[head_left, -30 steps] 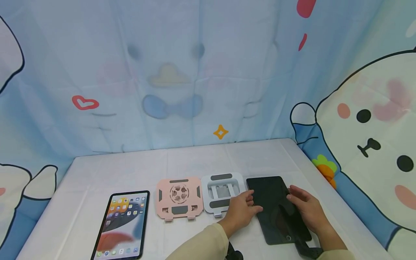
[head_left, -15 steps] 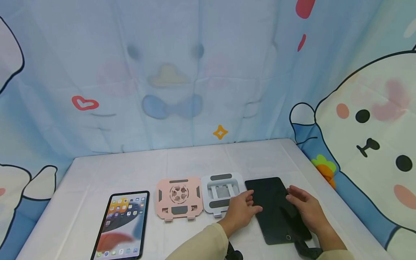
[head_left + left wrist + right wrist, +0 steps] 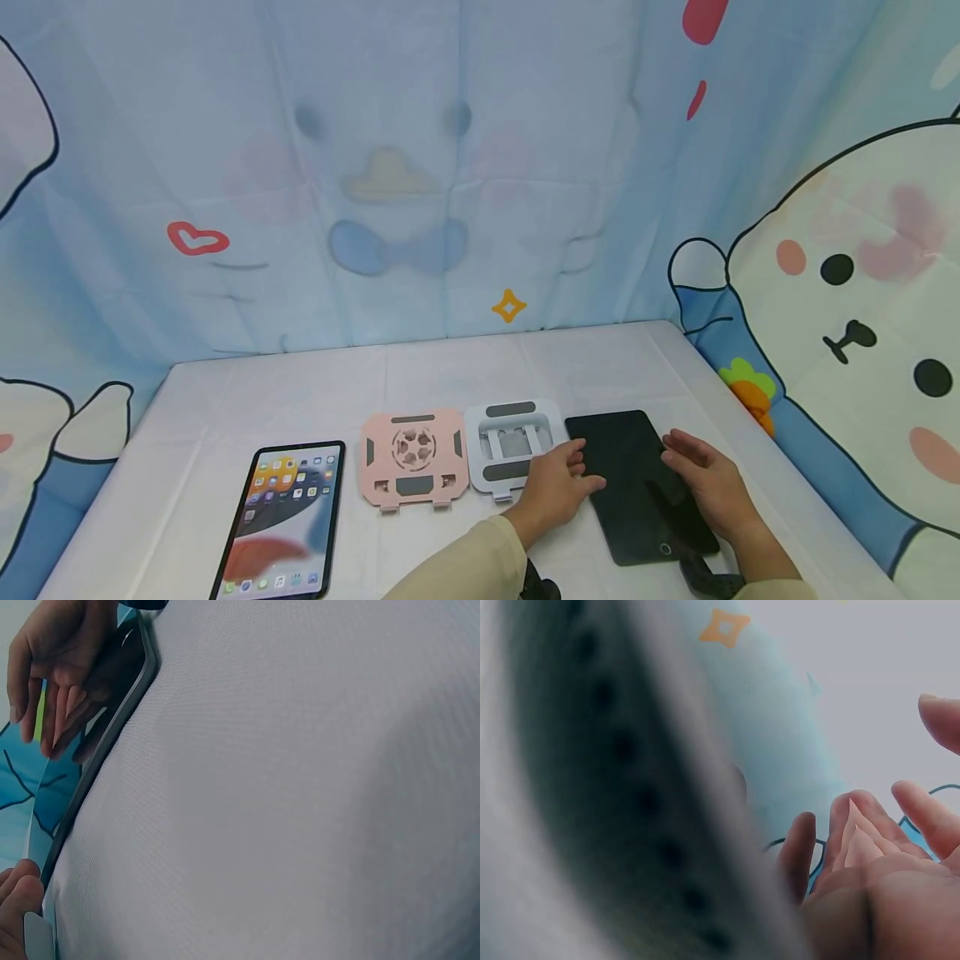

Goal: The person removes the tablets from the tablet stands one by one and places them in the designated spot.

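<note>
A black tablet [image 3: 637, 492] with a dark screen and a round button at its near end lies on the white table, between the two hands. My left hand [image 3: 558, 485] is at its left edge, fingers loosely bent and thumb pointing over the screen. The right hand [image 3: 707, 482] stands at the right edge with its palm turned inward. In the right wrist view, that hand's fingers [image 3: 922, 810] are spread and relaxed, with nothing held. Under and beside the left hand lies a white folding stand [image 3: 513, 433] with grey pads, its near right part covered by the hand.
Left of the white stand lies a pink folding stand [image 3: 414, 458] with a round cut-out pattern. Further left is a second tablet [image 3: 285, 521] with its screen lit, showing app icons. A printed blue curtain [image 3: 390, 100] hangs behind the white-covered table [image 3: 247, 400].
The far end of the black tablet has swung slightly to the left since the earliest frame, while its near end stays about in place. Both hands have barely moved.
</note>
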Action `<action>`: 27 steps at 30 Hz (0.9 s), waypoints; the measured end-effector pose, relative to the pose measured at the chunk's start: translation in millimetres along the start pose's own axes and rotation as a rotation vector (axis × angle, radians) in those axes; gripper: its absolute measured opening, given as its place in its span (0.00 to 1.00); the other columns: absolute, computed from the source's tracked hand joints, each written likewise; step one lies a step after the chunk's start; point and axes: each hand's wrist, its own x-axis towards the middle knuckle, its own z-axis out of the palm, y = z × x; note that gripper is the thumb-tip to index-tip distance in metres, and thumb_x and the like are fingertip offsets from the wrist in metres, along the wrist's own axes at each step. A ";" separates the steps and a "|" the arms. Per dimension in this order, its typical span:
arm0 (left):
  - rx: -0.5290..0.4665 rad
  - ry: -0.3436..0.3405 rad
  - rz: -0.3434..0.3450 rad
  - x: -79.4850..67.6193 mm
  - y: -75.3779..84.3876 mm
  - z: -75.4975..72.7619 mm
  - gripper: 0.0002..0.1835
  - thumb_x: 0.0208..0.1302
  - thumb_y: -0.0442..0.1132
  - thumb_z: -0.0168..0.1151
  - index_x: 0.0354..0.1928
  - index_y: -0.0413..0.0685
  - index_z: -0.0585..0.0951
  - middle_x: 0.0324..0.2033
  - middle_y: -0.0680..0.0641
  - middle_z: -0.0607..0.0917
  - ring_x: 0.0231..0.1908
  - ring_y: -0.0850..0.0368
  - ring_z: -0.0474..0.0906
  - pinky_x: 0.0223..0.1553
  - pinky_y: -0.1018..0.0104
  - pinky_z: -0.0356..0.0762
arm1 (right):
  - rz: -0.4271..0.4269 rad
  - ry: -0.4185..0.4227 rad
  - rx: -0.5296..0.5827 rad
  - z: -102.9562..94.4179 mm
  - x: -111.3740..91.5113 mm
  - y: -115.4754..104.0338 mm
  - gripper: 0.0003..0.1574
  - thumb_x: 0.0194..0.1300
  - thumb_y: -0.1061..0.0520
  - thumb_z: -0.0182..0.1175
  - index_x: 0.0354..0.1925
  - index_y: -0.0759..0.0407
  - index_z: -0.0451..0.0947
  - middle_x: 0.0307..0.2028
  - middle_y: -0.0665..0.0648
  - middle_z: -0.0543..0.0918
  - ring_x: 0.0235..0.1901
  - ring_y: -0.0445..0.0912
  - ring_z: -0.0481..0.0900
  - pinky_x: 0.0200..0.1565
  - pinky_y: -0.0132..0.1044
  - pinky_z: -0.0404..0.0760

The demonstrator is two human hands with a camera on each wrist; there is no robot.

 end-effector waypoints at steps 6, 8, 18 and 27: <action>0.002 -0.017 0.006 0.4 -3.0 1.0 0.30 0.61 0.36 0.73 0.65 0.41 0.76 0.56 0.44 0.83 0.53 0.59 0.81 0.52 0.67 0.79 | -0.012 -0.006 -0.001 -1.7 -0.7 2.2 0.48 0.75 0.39 0.53 0.76 0.68 0.51 0.72 0.69 0.62 0.68 0.59 0.63 0.62 0.35 0.67; 0.004 -0.019 0.006 0.4 -3.1 1.3 0.30 0.61 0.36 0.73 0.65 0.41 0.76 0.56 0.44 0.83 0.53 0.59 0.81 0.52 0.67 0.79 | -0.008 -0.005 -0.001 -1.9 -1.3 2.1 0.48 0.75 0.39 0.54 0.76 0.68 0.51 0.72 0.69 0.62 0.68 0.59 0.63 0.62 0.35 0.67; -0.002 -0.015 0.005 0.7 -3.9 1.8 0.28 0.61 0.37 0.73 0.63 0.42 0.78 0.54 0.46 0.83 0.52 0.60 0.81 0.52 0.68 0.79 | -0.021 0.003 -0.030 -2.6 -3.1 0.4 0.46 0.76 0.40 0.54 0.76 0.67 0.53 0.71 0.69 0.64 0.64 0.47 0.70 0.59 0.32 0.69; -0.002 -0.008 0.016 -0.9 -2.9 -1.9 0.27 0.62 0.38 0.72 0.63 0.42 0.79 0.54 0.46 0.83 0.51 0.59 0.81 0.50 0.69 0.79 | -0.085 0.015 -0.057 -2.6 -3.8 -0.3 0.45 0.75 0.41 0.55 0.75 0.67 0.56 0.71 0.69 0.65 0.66 0.55 0.69 0.52 0.22 0.71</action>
